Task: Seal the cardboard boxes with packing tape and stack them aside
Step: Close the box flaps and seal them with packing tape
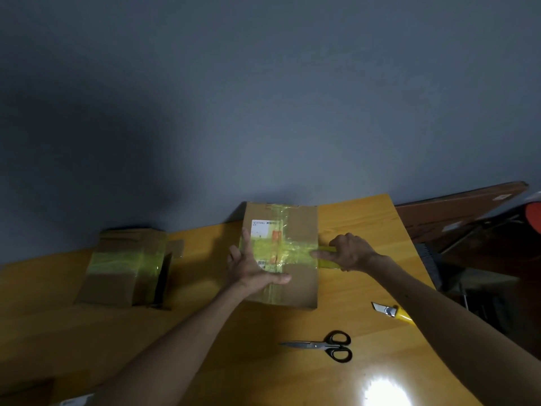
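Observation:
A cardboard box [301, 230] with a white label lies in the middle of the yellow table [205, 332], crossed by strips of yellowish clear tape. My left hand [251, 268] rests flat on its top with fingers spread. At the box's right edge, my right hand [348, 252] grips a yellow roll of packing tape [328, 260], whose strip runs across the box top; the forefinger points along it. A second box [126, 268], taped across its top, lies at the left with one end flap open.
Black-handled scissors [325, 345] lie near the front of the table. A yellow utility knife [390, 312] lies to their right, partly under my right forearm. Brown boards [456, 212] lean past the table's right edge. A grey wall rises behind.

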